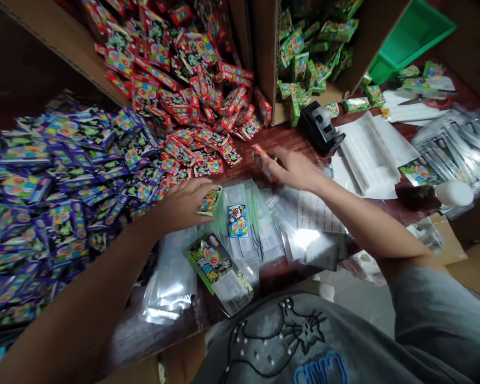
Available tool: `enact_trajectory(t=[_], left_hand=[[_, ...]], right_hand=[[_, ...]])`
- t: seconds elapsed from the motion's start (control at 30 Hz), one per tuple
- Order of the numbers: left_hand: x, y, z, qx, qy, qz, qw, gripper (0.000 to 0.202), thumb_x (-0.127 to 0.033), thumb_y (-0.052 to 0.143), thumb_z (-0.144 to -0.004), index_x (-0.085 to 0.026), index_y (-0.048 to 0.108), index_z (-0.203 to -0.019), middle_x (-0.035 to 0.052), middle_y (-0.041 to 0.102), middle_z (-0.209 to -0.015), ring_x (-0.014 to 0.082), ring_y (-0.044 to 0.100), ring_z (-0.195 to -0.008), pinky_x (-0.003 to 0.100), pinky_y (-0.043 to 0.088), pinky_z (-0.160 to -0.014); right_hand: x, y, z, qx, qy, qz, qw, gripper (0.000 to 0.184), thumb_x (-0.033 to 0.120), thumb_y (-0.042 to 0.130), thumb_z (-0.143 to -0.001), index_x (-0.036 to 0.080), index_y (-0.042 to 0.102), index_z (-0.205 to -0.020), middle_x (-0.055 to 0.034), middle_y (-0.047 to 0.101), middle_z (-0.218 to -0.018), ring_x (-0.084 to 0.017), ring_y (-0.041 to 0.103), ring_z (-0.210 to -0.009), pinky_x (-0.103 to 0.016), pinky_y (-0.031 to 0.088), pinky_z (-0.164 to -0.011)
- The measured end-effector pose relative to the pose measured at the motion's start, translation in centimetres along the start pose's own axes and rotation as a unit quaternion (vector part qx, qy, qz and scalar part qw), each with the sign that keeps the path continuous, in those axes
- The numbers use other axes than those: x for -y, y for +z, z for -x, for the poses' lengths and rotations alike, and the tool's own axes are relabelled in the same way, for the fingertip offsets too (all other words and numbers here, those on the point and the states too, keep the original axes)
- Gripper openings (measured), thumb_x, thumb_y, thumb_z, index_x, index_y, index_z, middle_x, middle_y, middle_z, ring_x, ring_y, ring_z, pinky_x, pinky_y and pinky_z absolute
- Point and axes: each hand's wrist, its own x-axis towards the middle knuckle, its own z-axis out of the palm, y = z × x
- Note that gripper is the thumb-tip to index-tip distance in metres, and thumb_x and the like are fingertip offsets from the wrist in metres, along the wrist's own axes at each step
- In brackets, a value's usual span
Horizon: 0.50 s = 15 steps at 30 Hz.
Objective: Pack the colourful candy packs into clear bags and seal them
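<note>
My left hand (184, 202) is closed around a small green box (209, 200) at the near edge of the box heaps. My right hand (294, 169) reaches further out and pinches a small red box (261, 156). Between and below the hands lies a stack of clear plastic sleeves (256, 229), with a small blue box (238, 221) resting on top. A filled sleeve with a green card (218, 269) lies nearer to me. A heap of blue boxes (64, 186) spreads to the left, and a heap of red boxes (184, 80) spills from a cardboard carton.
A second carton holds green boxes (308, 53). A black tape dispenser (320, 128) stands by white sheets (368, 154). Packed sleeves (452, 144) pile at the right, scissors (420, 99) and a green bin (408, 37) sit behind, and a white bottle (452, 193) lies on its side.
</note>
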Motion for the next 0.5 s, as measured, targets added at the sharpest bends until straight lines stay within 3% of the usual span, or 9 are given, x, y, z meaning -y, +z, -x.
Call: enact_trajectory(t=[0.03,0.13,0.27,0.37,0.43,0.5], left_hand=[[0.0,-0.2,-0.5,-0.001,-0.007,0.007,1.0,0.073,-0.04,0.078,-0.089,-0.013,0.056,-0.153,0.0203,0.059,-0.159,0.0406,0.054,-0.146,0.061,0.04,-0.124],[-0.2,-1.2,-1.2,-0.062,-0.044,0.011,0.997,0.078,-0.043,0.086,-0.084,-0.009,0.058,-0.148,0.0215,0.064,-0.144,0.0425,0.058,-0.138,0.064,0.043,-0.122],[-2.7,-1.9,0.8,-0.206,-0.055,0.033,0.977,0.103,-0.051,0.098,-0.072,-0.013,0.051,-0.154,0.019,0.06,-0.142,0.0442,0.053,-0.141,0.065,0.043,-0.125],[-7.0,0.1,3.9,-0.217,-0.054,0.092,0.97,0.103,-0.055,0.101,-0.067,-0.022,0.051,-0.151,0.0152,0.059,-0.14,0.04,0.058,-0.137,0.061,0.05,-0.121],[-9.6,2.7,6.0,-0.193,-0.073,0.142,0.968,0.106,-0.059,0.1,-0.066,-0.026,0.049,-0.152,0.0141,0.058,-0.143,0.0387,0.06,-0.136,0.058,0.053,-0.118],[-10.9,5.3,7.8,-0.18,-0.104,0.148,0.967,0.102,-0.061,0.098,-0.069,-0.023,0.05,-0.151,0.0168,0.058,-0.145,0.0412,0.059,-0.137,0.059,0.052,-0.118]], right_hand=[[-0.1,1.1,1.6,0.024,0.031,-0.103,0.994,0.042,0.045,0.037,-0.116,0.015,0.059,-0.135,-0.0071,0.074,-0.092,-0.024,0.075,-0.082,-0.038,0.06,-0.079],[-0.3,5.0,5.8,0.031,0.105,-0.352,0.93,0.04,0.04,0.046,-0.115,0.02,0.044,-0.149,0.0029,0.065,-0.082,-0.014,0.065,-0.06,-0.027,0.053,-0.059],[0.3,8.6,8.6,0.006,0.078,-0.473,0.877,0.05,0.052,0.055,-0.112,0.026,0.043,-0.153,0.0043,0.06,-0.085,-0.011,0.062,-0.062,-0.024,0.051,-0.055],[1.8,9.5,8.4,0.039,0.039,-0.543,0.838,0.067,0.043,0.07,-0.105,0.033,0.034,-0.161,0.0007,0.062,-0.107,-0.012,0.071,-0.074,-0.028,0.063,-0.065],[3.2,10.0,7.5,0.058,0.026,-0.58,0.812,0.084,0.034,0.074,-0.101,0.04,0.022,-0.167,-0.0018,0.061,-0.123,-0.013,0.075,-0.081,-0.033,0.069,-0.076],[4.5,10.5,6.4,0.086,0.011,-0.591,0.802,0.088,0.029,0.071,-0.101,0.042,0.016,-0.168,-0.0033,0.062,-0.131,-0.013,0.076,-0.086,-0.037,0.07,-0.083]])
